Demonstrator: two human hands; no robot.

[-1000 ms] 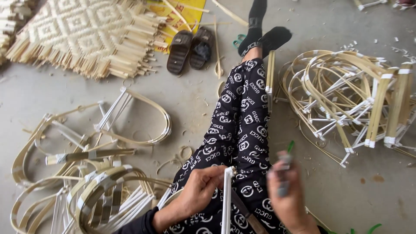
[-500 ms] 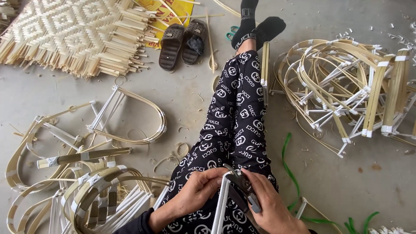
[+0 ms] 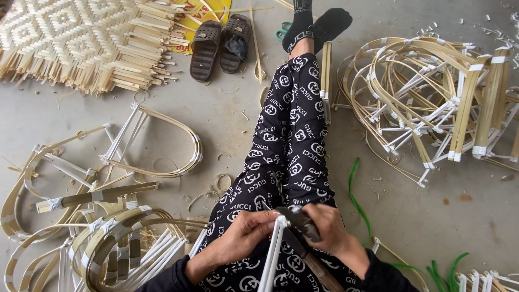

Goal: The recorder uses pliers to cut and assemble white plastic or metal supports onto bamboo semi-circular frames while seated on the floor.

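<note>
Since a second ago: right hand (image 3: 328,227) now clamping dark cutter (image 3: 304,223) onto white strips (image 3: 274,250); left hand (image 3: 250,230) gripping them.

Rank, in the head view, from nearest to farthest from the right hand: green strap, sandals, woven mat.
From the right hand:
1. green strap, just right of the leg.
2. sandals, far ahead, left of the feet.
3. woven mat, top-left corner.

White-wrapped bamboo strip bundle (image 3: 272,254) upright on lap; dark blade tool (image 3: 304,223) crossing its top.
</note>
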